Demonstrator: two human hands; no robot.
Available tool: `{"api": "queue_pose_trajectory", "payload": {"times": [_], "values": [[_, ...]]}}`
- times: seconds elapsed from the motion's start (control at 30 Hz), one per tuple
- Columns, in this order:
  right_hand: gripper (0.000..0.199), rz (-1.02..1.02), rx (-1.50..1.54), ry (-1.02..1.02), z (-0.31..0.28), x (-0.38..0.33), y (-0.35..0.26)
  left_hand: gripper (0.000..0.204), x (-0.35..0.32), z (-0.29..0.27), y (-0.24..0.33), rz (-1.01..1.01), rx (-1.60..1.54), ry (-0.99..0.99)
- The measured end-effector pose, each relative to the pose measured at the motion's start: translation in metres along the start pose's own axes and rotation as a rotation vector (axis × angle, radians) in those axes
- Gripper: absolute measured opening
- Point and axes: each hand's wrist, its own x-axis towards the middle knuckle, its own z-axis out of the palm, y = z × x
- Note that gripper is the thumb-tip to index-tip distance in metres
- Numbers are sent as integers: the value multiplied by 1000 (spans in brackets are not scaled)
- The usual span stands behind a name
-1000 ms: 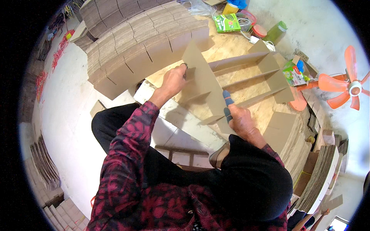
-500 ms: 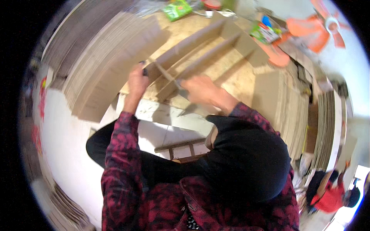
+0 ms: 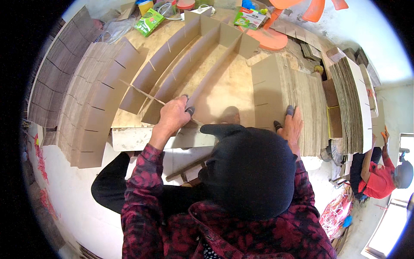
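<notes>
Three long slotted cardboard strips stand on edge side by side on a wooden board. A thin cross strip runs over their near ends. My left hand grips this cross strip where it meets the long strips, with dark covers on the fingertips. To the right, my right hand lies with fingers spread on the near edge of a flat stack of slotted cardboard pieces. It holds nothing that I can see. My black-hooded head hides part of both forearms.
A fanned pile of slotted strips lies left of the board, and taller cardboard stacks stand at the right. A green box, small items and an orange fan sit at the far edge. Another person in red sits at the right.
My right hand has left the standing strips and moved right onto the flat cardboard stack. My left hand stays at the strips' near ends. The view has swung left.
</notes>
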Motion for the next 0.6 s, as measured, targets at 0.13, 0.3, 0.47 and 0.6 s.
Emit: {"api": "queue_pose_trajectory", "payload": {"times": [0.13, 0.3, 0.47, 0.6], "values": [[71, -140, -2, -7, 6, -9, 7, 11, -15, 10, -11, 21, 96, 5], [63, -184, -60, 77, 17, -8, 10, 14, -78, 11, -23, -46, 169, 42], [42, -262, -64, 79, -4, -2, -18, 16, -134, 14, -37, -111, 222, 50], [35, -186, 46, 66, -2, 16, -27, 18, -138, 18, -34, -94, 219, 81]]}}
